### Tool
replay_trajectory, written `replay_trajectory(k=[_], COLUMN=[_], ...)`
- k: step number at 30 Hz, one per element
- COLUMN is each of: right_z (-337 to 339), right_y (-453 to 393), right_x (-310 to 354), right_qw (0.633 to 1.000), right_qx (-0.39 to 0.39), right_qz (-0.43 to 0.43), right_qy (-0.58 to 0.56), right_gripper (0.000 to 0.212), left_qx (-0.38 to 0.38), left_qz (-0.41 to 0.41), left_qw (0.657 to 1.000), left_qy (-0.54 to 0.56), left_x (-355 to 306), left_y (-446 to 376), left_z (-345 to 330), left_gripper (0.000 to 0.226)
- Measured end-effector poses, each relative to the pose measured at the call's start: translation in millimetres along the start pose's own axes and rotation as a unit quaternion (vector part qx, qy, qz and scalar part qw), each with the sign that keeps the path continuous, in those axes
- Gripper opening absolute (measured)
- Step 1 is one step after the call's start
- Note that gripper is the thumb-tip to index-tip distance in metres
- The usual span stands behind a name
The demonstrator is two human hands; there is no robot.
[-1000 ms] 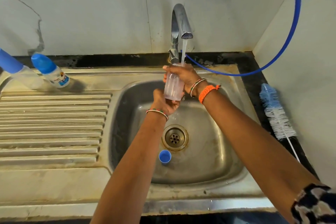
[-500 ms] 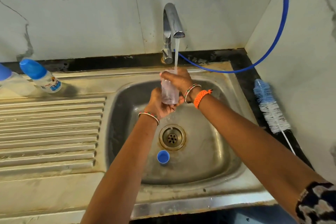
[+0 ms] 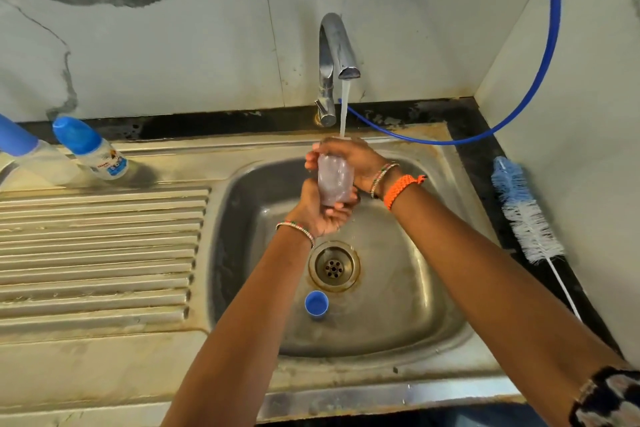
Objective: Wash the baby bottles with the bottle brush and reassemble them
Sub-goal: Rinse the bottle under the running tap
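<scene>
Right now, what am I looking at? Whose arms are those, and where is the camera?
The camera sits on a person's head and looks down, so the arms are that person's own. Both hands hold a small clear plastic baby bottle under water running from the curved silver tap. The left hand grips its bottom end and the right hand wraps round its top. Below is a steel sink, with a little round blue cap lying near the drain. A blue-and-white bristly bottle brush rests on the dark ledge to the right. On the left stands a capped bottle with a blue top.
</scene>
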State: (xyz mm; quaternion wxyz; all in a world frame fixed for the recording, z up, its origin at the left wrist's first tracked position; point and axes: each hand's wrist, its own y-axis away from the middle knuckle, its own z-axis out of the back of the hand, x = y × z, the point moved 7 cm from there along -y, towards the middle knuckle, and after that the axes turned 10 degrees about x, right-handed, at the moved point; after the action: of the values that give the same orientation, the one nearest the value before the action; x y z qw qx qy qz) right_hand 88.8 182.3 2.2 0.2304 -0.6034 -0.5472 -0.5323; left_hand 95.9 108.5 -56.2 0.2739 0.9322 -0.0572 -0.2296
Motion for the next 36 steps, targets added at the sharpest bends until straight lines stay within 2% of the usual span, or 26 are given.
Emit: replay_trajectory(k=[3,5,7,8,9,11,13,15,17,20,22,24,25,26,28,29,31,33,36], right_z=[16,21,20,18,14,3,0,-1,-3,9,18,22,19,16,8,3,-4,-6,2], right_y=[-5,-6,-12,-14,-15,-13,-9,-3,-3,-11,-9,-7,-6,-6,-7,-7,-7,-9,-10], right_x=[-4,-5,-7,-8,-6,1,4,9,6,-7,-10,-13,-14,-14,-18,-18,-16,-13,-16], right_qw=[0.975,0.954,0.96,0.966,0.975,0.99,0.99,0.98,0.982,0.984,0.966,0.952,0.954,0.961,0.98,0.985,0.981,0.981,0.982], right_qx=[-0.217,-0.289,-0.28,-0.257,-0.22,-0.13,-0.047,0.002,0.002,-0.142,-0.253,-0.306,-0.299,-0.277,-0.189,-0.134,-0.059,-0.051,-0.146], right_qz=[0.019,0.017,0.001,-0.014,-0.017,-0.01,0.014,0.038,0.035,0.007,0.006,-0.007,-0.019,-0.025,-0.031,-0.022,0.01,0.028,0.03], right_qy=[0.044,0.078,0.031,0.005,-0.019,-0.051,-0.134,-0.196,-0.186,-0.104,-0.045,-0.011,0.004,0.006,-0.057,-0.11,-0.183,-0.183,-0.119], right_gripper=[0.013,0.016,0.029,0.039,0.04,0.011,0.011,0.011,0.008,0.008,0.017,0.025,0.026,0.023,0.013,0.008,0.007,0.009,0.01], left_qx=[-0.113,-0.168,-0.216,-0.223,-0.207,-0.12,-0.047,-0.015,-0.017,-0.096,-0.177,-0.24,-0.244,-0.223,-0.118,-0.059,0.012,0.024,-0.056], left_qz=[-0.105,-0.16,-0.211,-0.229,-0.226,-0.156,-0.07,-0.014,0.008,-0.047,-0.118,-0.182,-0.186,-0.164,-0.062,-0.019,0.017,0.015,-0.02], left_qw=[0.988,0.973,0.953,0.946,0.95,0.98,0.996,1.0,0.999,0.993,0.96,0.912,0.908,0.929,0.983,0.995,1.0,1.0,0.998], left_qy=[0.02,0.006,-0.038,-0.054,-0.053,-0.011,-0.004,-0.023,-0.035,-0.057,-0.179,-0.279,-0.285,-0.246,-0.123,-0.078,-0.023,0.001,-0.02], left_x=[-8,-10,-19,-25,-30,-32,-29,-25,-22,-25,-33,-38,-38,-36,-24,-19,-12,-8,-12], left_y=[-7,-8,-1,2,4,2,6,10,12,6,3,7,9,9,6,7,11,13,12], left_z=[5,9,13,14,12,4,-2,-3,-3,8,14,17,18,19,17,13,9,7,11], left_gripper=[0.052,0.047,0.038,0.035,0.035,0.039,0.044,0.05,0.054,0.045,0.043,0.045,0.047,0.048,0.052,0.056,0.06,0.058,0.056])
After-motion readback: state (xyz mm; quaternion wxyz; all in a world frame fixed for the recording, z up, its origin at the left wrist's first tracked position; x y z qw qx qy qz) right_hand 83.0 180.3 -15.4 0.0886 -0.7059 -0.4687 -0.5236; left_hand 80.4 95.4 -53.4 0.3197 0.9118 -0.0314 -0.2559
